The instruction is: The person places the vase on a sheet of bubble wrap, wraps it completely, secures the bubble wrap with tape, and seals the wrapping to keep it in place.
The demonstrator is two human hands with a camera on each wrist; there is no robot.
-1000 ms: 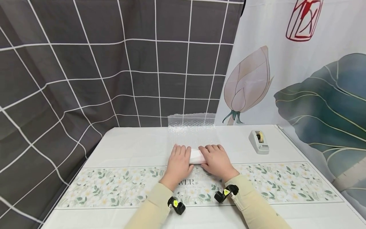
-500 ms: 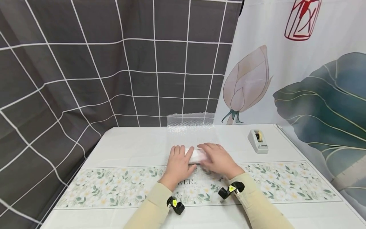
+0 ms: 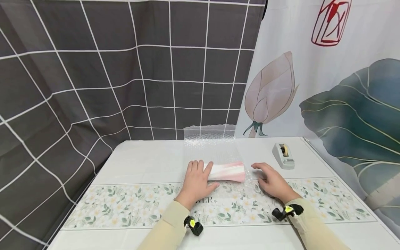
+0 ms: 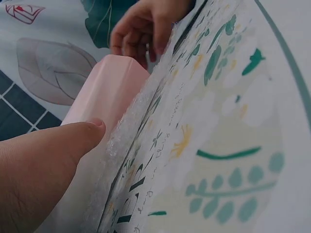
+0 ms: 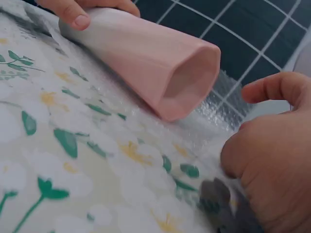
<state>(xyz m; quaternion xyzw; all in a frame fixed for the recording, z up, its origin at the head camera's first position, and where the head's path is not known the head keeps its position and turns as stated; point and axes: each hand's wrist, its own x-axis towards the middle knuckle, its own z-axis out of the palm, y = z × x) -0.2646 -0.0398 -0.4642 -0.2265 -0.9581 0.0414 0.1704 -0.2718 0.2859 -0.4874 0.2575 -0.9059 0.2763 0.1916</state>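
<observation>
A pink and white hollow vase-like object [image 3: 229,172] lies on its side on a sheet of clear bubble wrap [image 3: 209,147]. In the head view the left hand [image 3: 196,180] lies over its left end and holds it down. The right wrist view shows its wide pink mouth [image 5: 192,80] facing the right hand [image 5: 277,131]. Apart from the object, the right hand [image 3: 275,182] hovers at its right with fingers loosely bent, holding nothing. In the left wrist view the left thumb [image 4: 85,136] rests along the object [image 4: 109,90].
A white tape dispenser [image 3: 283,156] stands at the back right of the table. The bubble wrap reaches past the table's back edge, against the dark grid curtain [image 3: 187,93]. A floral band [image 3: 134,205] crosses the white table cover.
The right hand has let go of the object and moved right, uncovering its pink end. The left hand has stayed on the object's left part.
</observation>
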